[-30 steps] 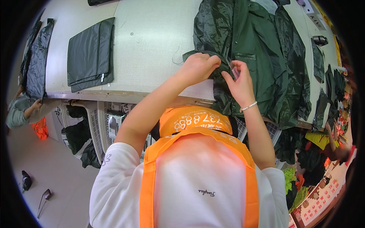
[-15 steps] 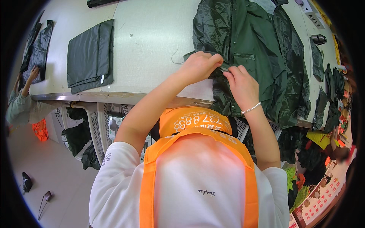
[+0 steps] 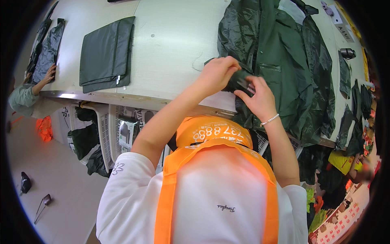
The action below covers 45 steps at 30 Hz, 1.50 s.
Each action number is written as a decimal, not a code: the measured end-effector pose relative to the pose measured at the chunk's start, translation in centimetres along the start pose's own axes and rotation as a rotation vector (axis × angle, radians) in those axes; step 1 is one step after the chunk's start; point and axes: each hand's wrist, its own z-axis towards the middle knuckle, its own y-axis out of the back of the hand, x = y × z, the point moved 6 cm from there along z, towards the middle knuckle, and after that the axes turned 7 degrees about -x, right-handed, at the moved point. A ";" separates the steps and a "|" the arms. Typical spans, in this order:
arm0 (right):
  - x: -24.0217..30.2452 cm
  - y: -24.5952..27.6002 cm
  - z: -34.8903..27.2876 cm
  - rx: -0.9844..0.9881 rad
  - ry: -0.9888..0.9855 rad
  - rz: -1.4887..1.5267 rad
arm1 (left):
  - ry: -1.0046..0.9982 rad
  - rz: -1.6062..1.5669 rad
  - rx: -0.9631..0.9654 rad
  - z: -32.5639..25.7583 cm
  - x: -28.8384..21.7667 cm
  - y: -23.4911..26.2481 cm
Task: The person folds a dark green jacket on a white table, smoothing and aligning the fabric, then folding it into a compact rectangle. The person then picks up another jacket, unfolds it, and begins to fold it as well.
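Observation:
A dark green, shiny rain jacket (image 3: 280,71) lies spread on the table at the right, its front zip and a pocket showing. My left hand (image 3: 219,75) is closed, pinching a dark edge of the jacket near its left side. Beside it, my right hand (image 3: 260,99), with a beaded bracelet at the wrist, has thumb and fingers curled around something small and greyish. Motion blur hides what that is. A turned-up part of the jacket sits between the two hands.
A folded dark green garment (image 3: 106,55) lies on the pale table (image 3: 170,49) to the left. Another person's hand (image 3: 49,74) touches dark garments at far left. White baskets (image 3: 105,134) with garments stand below the table edge. A black roundish object (image 3: 347,53) rests at right.
My hands have drawn slightly apart, the right one lower and its fingers now blurred. More dark fabric shows between them. The view has shifted, and the other person's hand has moved.

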 end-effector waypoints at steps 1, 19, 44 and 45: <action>-1.0 -1.2 -0.4 0.060 -0.022 -0.007 | 0.028 -0.013 -0.041 -0.6 -0.8 1.8; 2.9 -0.9 2.4 -0.022 0.110 0.486 | 0.338 -0.497 -0.171 -5.6 -2.4 8.3; -3.3 -3.7 2.1 0.036 -0.462 0.892 | -0.293 0.434 0.077 0.6 -1.7 2.2; -3.0 -3.6 2.2 0.075 -0.578 1.007 | -0.282 0.420 0.042 0.8 -2.0 2.5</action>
